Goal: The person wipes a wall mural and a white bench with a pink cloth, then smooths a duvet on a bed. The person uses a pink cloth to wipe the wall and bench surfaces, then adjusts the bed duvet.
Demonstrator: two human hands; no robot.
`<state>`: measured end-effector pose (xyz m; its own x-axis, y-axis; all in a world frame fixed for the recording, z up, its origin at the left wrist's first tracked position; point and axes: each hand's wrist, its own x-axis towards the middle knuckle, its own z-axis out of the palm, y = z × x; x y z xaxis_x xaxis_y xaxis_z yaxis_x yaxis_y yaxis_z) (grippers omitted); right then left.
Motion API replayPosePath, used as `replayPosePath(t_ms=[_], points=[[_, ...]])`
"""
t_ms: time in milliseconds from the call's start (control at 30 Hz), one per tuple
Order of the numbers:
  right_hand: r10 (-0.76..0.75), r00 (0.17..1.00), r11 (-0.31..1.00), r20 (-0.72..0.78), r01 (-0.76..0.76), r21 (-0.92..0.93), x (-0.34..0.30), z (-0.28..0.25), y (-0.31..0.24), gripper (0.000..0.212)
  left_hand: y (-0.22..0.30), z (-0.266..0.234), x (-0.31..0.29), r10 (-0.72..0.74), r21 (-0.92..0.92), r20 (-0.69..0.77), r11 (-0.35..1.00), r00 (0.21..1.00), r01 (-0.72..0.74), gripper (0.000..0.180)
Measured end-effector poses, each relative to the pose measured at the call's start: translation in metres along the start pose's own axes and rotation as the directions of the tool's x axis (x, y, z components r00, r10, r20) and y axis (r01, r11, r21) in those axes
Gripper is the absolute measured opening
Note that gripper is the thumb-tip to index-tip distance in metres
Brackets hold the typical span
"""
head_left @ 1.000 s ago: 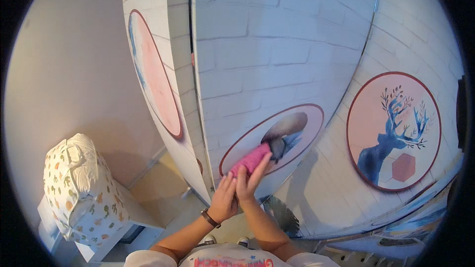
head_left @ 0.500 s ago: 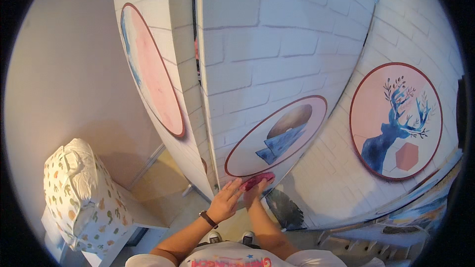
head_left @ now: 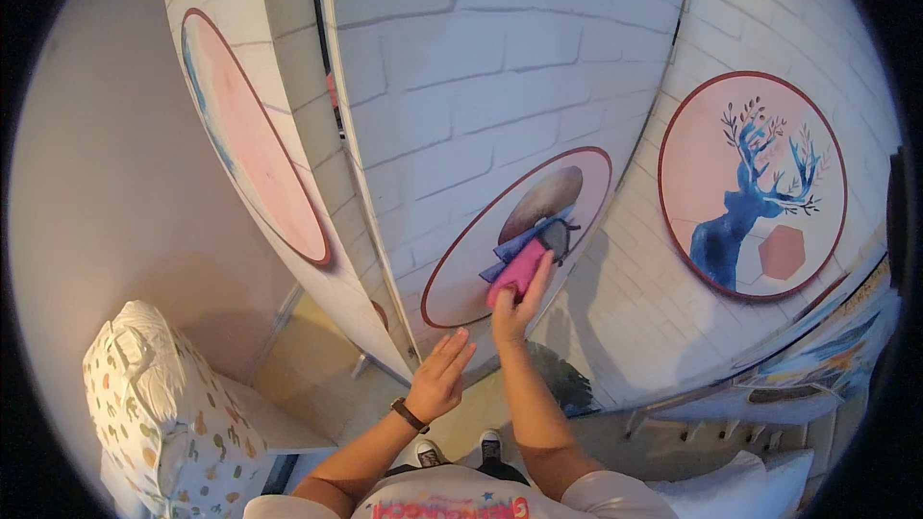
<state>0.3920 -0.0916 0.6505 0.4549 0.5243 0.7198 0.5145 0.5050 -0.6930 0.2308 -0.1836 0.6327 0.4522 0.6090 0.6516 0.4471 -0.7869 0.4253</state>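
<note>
Head view: the right hand [head_left: 516, 314] grips a pink-and-grey cloth [head_left: 522, 265] before the oval picture [head_left: 461, 293] on the brick-patterned panel [head_left: 529, 58]; contact cannot be confirmed. The left hand [head_left: 438, 386] is empty, grip wide, fingers extended. For good control, spread the cloth flat under the right fingers and apply light, even pressure.

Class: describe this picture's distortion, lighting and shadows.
Head view: black corners, bent edges on the brick-patterned panel; head view: warm tint on the right hand, bluish cast on the panel; head view: soft shadow below left of the deer picture.
</note>
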Motion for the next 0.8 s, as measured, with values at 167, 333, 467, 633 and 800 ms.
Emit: replayPosePath(t_ms=[167, 333, 467, 633, 800], points=[[0.625, 0.765, 0.707, -0.155, -0.47, 0.528, -0.041, 0.003, 0.062, 0.073, -0.009, 0.007, -0.016, -0.065, -0.013, 0.094, 0.998, 0.993, 0.067, 0.054], [0.954, 0.197, 0.019, 0.227, -0.794, 0.608, -0.174, 0.012, 0.096, 0.072, -0.024, 0.017, -0.059, -0.139, 0.032, 0.17, 0.99, 0.976, 0.136, 0.046], [0.9, 0.273, -0.044, 0.34, -0.719, 0.693, -0.228, 0.034, 0.078, 0.062, -0.036, 0.016, -0.086, -0.144, 0.026, 0.159, 0.99, 0.977, 0.142, 0.044], [0.827, 0.541, 0.282, 0.155, -0.636, 0.718, -0.1, 0.022, -0.068, 0.075, -0.031, -0.005, -0.087, -0.204, 0.009, 0.138, 0.979, 0.969, 0.205, 0.05], [0.323, 0.943, 0.929, 0.084, -0.333, 0.164, -0.058, 0.025, -0.094, 0.08, -0.024, -0.011, -0.078, -0.193, -0.026, 0.091, 0.98, 0.977, 0.196, 0.052]])
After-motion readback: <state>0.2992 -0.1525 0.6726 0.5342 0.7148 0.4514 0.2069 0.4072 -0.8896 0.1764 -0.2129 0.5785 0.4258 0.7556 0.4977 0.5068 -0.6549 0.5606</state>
